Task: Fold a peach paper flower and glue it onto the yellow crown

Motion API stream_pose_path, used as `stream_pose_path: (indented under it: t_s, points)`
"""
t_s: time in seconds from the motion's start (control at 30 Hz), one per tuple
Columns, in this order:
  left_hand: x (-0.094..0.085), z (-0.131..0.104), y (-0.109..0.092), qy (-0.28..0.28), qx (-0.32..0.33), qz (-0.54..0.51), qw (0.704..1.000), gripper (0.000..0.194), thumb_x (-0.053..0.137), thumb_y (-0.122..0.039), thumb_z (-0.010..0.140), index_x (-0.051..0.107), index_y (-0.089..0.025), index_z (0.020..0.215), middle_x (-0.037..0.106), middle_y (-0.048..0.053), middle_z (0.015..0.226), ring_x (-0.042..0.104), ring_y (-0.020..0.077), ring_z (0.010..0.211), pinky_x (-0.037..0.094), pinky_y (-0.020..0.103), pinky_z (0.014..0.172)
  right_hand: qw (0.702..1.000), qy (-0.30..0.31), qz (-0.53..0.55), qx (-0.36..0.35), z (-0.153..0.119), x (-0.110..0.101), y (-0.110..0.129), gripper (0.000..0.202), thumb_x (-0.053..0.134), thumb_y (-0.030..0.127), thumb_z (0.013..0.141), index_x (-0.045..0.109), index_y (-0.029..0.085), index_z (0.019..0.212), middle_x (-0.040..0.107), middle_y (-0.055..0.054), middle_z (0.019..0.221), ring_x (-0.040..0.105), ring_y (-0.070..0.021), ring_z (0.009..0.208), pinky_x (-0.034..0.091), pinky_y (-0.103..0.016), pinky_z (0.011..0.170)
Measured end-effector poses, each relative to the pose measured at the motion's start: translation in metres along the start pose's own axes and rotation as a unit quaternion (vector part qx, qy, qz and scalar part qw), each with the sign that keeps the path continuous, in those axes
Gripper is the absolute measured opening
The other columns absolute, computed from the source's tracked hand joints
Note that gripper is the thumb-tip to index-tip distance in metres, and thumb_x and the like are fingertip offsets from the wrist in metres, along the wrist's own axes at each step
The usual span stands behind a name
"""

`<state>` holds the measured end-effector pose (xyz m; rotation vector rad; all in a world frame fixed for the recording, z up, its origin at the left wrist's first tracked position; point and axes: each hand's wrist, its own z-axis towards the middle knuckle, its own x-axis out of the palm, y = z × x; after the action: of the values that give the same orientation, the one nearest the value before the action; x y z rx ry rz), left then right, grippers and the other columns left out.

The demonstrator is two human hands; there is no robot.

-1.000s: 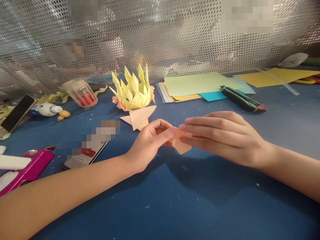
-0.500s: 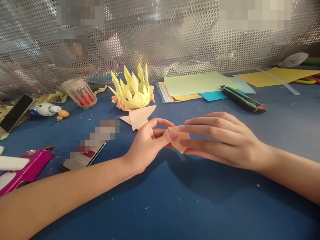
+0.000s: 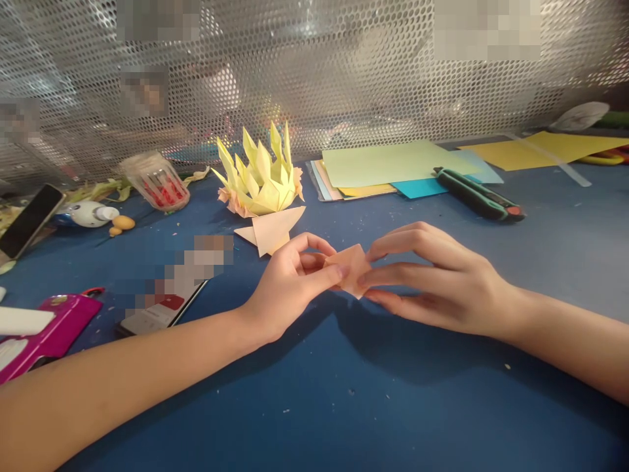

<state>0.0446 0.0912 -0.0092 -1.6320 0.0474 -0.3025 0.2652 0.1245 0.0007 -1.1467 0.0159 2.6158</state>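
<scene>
The left hand [image 3: 287,285] pinches a small pink paper [image 3: 351,270] in its fingers, over the table [image 3: 314,406]. The right hand [image 3: 449,282] touches it, fingers spread; I can't tell if they pinch. A yellow paper flower [image 3: 265,187] sits nearer the far edge.

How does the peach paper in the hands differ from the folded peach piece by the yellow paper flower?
The held paper is pinched in the left hand above the table; the folded piece lies on the table. The held paper looks compact; the folded piece spreads into pointed flaps. Both are peach-coloured paper.
</scene>
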Motion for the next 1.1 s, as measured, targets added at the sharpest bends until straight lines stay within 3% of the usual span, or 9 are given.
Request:
stream_pose_path:
  t_s: [0.17,0.33,0.6,0.73,0.83,1.1]
  points:
    - [0.002,-0.001,-0.002,0.003,0.006,-0.025,1.000,0.023,0.081,-0.026,0.084,0.059,-0.019,0.085,0.071,-0.004,0.069,0.066,0.0101,0.065,0.052,0.023,0.067,0.999,0.011,0.048,0.012,0.002,-0.001,-0.004,0.010,0.065,0.029,0.099,0.069,0.022,0.104,0.070,-0.005,0.098,0.068,-0.0162,0.083,0.056,-0.032,0.077]
    - [0.000,0.000,-0.001,0.002,0.012,-0.012,1.000,0.027,0.086,-0.026,0.080,0.060,-0.018,0.083,0.072,-0.003,0.072,0.067,0.0106,0.067,0.053,0.024,0.069,0.993,0.016,0.102,0.062,0.001,0.000,-0.002,0.009,0.067,0.025,0.098,0.074,0.022,0.095,0.071,-0.004,0.092,0.068,-0.0145,0.079,0.057,-0.028,0.074]
    - [-0.002,0.000,0.001,0.013,0.022,0.033,0.999,0.031,0.089,-0.022,0.076,0.058,-0.019,0.080,0.073,-0.004,0.072,0.069,0.0106,0.066,0.053,0.022,0.068,0.944,0.037,0.267,0.190,-0.002,0.004,-0.002,0.007,0.078,0.028,0.088,0.080,0.022,0.084,0.066,-0.002,0.088,0.069,-0.0109,0.074,0.059,-0.021,0.066]
    - [-0.001,-0.003,0.003,0.027,0.028,0.052,0.998,0.025,0.082,-0.024,0.084,0.058,-0.019,0.081,0.074,-0.003,0.073,0.071,0.0117,0.070,0.055,0.024,0.070,0.942,0.038,0.256,0.215,-0.001,0.005,-0.004,0.011,0.081,0.035,0.086,0.081,0.025,0.081,0.063,-0.003,0.095,0.068,-0.0112,0.078,0.057,-0.021,0.068]
    - [-0.002,-0.003,0.004,0.033,0.024,0.048,0.998,0.024,0.081,-0.025,0.086,0.058,-0.019,0.082,0.076,-0.002,0.075,0.073,0.0126,0.073,0.057,0.025,0.073,0.940,0.044,0.250,0.229,0.000,0.005,-0.002,0.015,0.074,0.033,0.091,0.078,0.024,0.081,0.067,-0.004,0.094,0.070,-0.0125,0.080,0.057,-0.023,0.072]
    - [-0.003,-0.001,0.003,0.047,0.015,0.009,0.999,0.035,0.091,-0.024,0.077,0.056,-0.018,0.080,0.077,-0.003,0.070,0.072,0.0104,0.070,0.059,0.023,0.074,0.949,0.060,0.210,0.227,-0.001,0.005,0.007,0.012,0.063,0.030,0.099,0.069,0.022,0.092,0.075,-0.003,0.090,0.072,-0.0140,0.078,0.057,-0.024,0.070]
